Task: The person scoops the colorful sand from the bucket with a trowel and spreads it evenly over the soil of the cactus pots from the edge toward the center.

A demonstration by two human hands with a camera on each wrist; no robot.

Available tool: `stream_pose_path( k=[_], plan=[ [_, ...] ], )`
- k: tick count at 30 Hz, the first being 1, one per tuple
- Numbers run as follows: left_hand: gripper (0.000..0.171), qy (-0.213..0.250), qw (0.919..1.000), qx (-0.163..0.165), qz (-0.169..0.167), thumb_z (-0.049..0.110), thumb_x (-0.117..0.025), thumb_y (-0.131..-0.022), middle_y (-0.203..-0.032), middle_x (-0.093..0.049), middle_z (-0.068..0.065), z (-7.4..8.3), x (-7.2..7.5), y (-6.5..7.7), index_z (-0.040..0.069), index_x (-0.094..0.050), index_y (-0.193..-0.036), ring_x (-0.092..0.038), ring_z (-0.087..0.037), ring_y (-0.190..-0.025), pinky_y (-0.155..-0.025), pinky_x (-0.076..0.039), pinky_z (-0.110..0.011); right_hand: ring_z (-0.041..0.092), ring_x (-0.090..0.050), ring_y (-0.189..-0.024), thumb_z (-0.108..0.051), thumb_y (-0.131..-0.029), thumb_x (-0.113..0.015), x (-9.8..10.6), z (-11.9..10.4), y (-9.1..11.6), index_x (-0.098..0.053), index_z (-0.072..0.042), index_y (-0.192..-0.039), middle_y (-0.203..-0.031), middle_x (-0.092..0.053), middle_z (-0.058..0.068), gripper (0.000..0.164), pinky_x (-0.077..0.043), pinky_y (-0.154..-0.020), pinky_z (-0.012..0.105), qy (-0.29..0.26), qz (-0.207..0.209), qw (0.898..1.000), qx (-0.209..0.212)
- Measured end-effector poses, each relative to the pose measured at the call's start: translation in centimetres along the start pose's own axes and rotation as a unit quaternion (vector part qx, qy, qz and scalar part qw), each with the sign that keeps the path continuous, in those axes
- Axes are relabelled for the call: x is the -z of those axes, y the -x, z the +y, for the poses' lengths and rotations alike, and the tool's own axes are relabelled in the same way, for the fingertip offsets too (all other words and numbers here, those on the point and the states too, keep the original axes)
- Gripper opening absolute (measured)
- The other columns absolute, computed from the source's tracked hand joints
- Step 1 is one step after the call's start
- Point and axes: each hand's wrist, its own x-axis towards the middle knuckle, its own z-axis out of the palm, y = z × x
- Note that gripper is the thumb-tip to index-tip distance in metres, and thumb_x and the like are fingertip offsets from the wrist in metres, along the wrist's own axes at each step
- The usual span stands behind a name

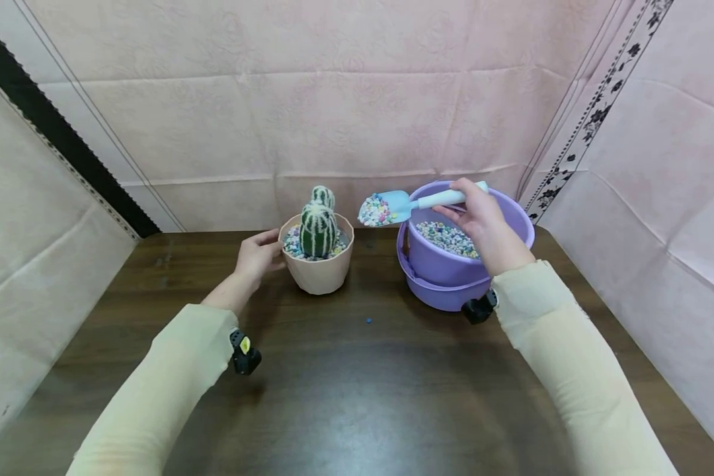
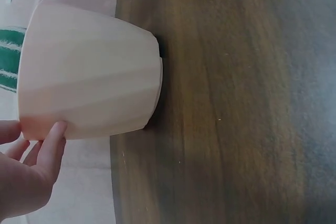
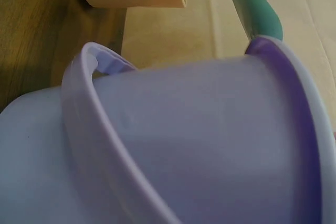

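My left hand [image 1: 257, 256] is at the left side of a beige flowerpot [image 2: 89, 72], thumb by the rim and fingertips [image 2: 59, 128] against the outer wall. In the pot stand a striped green cactus [image 1: 318, 228] and multicoloured pebbles [image 1: 291, 241]. My right hand [image 1: 482, 215] grips the pale handle of a light blue scoop [image 1: 398, 206], held level above the near-left rim of a purple bucket [image 1: 446, 264]. Pastel pebbles [image 1: 376, 210] lie heaped in the scoop's blade. In the right wrist view, the bucket hides my right hand and only part of the scoop [image 3: 256, 11] shows.
More small pebbles [image 1: 449, 238] fill the lower part of the bucket, whose handle [image 3: 100, 108] hangs down its side. A single blue pebble [image 1: 369, 320] lies on the dark wooden table [image 1: 345, 396]. Pinkish cloth [image 1: 357, 119] hangs behind and at both sides.
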Motion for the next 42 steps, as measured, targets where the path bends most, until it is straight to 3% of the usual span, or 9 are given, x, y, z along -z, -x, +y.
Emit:
stream_pose_path(
  k=[3,14,23,31,38,42],
  plan=[
    [0.047,0.007,1.0,0.003,0.001,0.01,-0.044,-0.097,-0.144,-0.041,-0.014,0.2,-0.1,0.0,0.008,-0.037,-0.143,-0.048,-0.027,-0.122,-0.089,-0.053,-0.032,0.019,-0.063,-0.068,0.0,-0.087,-0.053,-0.6,0.4,-0.2,-0.052,-0.006,-0.086,-0.095,-0.054,0.007,0.006,-0.06,-0.062,0.033,0.005,0.0,1.0,0.002],
    [0.046,0.012,0.9999,0.008,-0.001,0.01,-0.044,-0.097,-0.144,-0.042,-0.014,0.2,0.0,0.0,0.009,-0.038,-0.143,-0.05,-0.027,-0.121,-0.079,-0.057,-0.026,0.019,-0.065,-0.061,0.002,-0.085,-0.052,-2.7,1.9,-1.0,-0.051,-0.004,-0.084,-0.071,-0.061,0.009,0.006,-0.06,-0.062,0.031,0.056,-0.009,0.998,0.027],
    [0.045,0.022,0.9997,0.002,0.007,0.008,-0.044,-0.097,-0.139,-0.047,-0.017,0.2,-0.2,0.1,0.007,-0.041,-0.141,-0.053,-0.024,-0.113,-0.069,-0.058,-0.02,0.019,-0.062,-0.073,-0.001,-0.084,-0.055,-4.2,3.2,-1.5,-0.046,-0.008,-0.091,-0.094,-0.051,0.007,0.013,-0.059,-0.07,0.029,0.125,0.033,0.991,0.044],
    [0.045,0.021,0.9997,0.007,0.013,0.009,-0.044,-0.097,-0.138,-0.047,-0.015,0.2,-0.2,-0.1,0.009,-0.041,-0.141,-0.052,-0.022,-0.109,-0.07,-0.058,-0.021,0.017,-0.063,-0.064,-0.002,-0.083,-0.056,-4.8,3.6,-1.6,-0.046,-0.008,-0.09,-0.092,-0.05,0.007,0.013,-0.059,-0.065,0.027,0.155,0.046,0.985,0.062],
    [0.045,0.025,0.9996,0.006,0.014,0.009,-0.044,-0.096,-0.138,-0.046,-0.015,0.1,-0.2,-0.2,0.009,-0.041,-0.141,-0.052,-0.024,-0.112,-0.064,-0.057,-0.018,0.014,-0.062,-0.064,-0.004,-0.083,-0.058,-5.3,3.8,-1.6,-0.045,-0.009,-0.089,-0.09,-0.048,0.005,0.015,-0.058,-0.075,0.029,0.189,0.048,0.978,0.08],
    [0.045,0.016,0.9997,0.003,0.016,0.01,-0.045,-0.097,-0.139,-0.047,-0.014,0.0,-0.2,-0.1,0.01,-0.042,-0.141,-0.052,-0.023,-0.112,-0.07,-0.058,-0.02,0.013,-0.063,-0.063,-0.005,-0.083,-0.058,-5.6,3.8,-1.5,-0.045,-0.009,-0.09,-0.09,-0.047,0.004,0.015,-0.059,-0.068,0.026,0.208,0.042,0.973,0.088]
  ],
)
